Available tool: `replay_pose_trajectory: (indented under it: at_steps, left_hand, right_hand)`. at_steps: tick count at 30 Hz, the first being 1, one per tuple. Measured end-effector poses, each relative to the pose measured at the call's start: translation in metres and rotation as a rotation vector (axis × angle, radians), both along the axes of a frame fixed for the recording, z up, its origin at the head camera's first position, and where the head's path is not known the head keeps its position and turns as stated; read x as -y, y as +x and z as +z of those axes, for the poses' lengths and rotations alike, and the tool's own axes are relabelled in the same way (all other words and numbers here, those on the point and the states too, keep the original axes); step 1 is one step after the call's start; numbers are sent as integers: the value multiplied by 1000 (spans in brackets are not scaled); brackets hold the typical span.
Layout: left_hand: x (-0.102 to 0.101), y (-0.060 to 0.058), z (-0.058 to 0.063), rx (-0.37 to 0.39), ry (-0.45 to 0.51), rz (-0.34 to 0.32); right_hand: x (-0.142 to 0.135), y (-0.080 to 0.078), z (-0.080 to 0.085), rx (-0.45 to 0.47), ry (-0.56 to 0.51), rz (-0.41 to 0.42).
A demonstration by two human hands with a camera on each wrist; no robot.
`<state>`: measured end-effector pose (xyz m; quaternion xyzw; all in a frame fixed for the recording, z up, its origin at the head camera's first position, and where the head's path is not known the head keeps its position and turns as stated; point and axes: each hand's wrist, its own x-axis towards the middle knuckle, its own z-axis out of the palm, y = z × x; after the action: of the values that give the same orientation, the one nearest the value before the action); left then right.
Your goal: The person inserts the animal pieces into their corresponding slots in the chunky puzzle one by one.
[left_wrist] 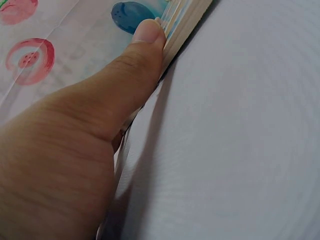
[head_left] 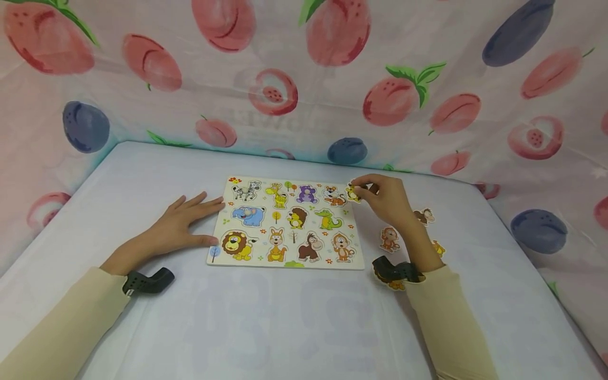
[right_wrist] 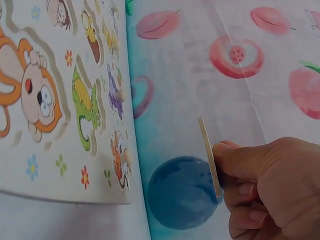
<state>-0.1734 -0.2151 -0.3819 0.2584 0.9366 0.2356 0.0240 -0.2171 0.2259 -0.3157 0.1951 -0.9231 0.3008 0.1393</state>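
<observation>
A flat wooden puzzle board (head_left: 275,265) with coloured animal pictures lies on the table. My left hand (head_left: 178,226) rests at its left side with fingers spread; in the left wrist view the thumb (left_wrist: 135,55) touches the board's edge. Just past the board's upper right corner, by the tiger picture (head_left: 334,197), my right hand (head_left: 387,200) pinches a yellow animal puzzle piece (head_left: 352,192) between thumb and fingers. That piece (right_wrist: 209,157) appears edge-on in the right wrist view, above the board surface. Fingers hide part of its picture.
Right of the board lie loose pieces: a monkey (head_left: 389,239), a brown animal (head_left: 425,216), a yellow piece (head_left: 439,248) partly behind the right forearm, and a brown-and-yellow piece (head_left: 394,285) under the right wrist camera (head_left: 396,270). A fruit-print cloth (head_left: 313,132) hangs behind the table.
</observation>
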Motion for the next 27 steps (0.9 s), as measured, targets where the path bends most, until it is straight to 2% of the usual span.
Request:
replay_pose_trajectory:
  at_steps: [10,27]
  left_hand:
    - [0,-1,-3,-26,2,-9]
    - [0,-2,-5,-27,-3,-6]
  right_hand:
    - [17,-3,2,-5,-22,37]
    - [47,-1,-2,69,-43,98]
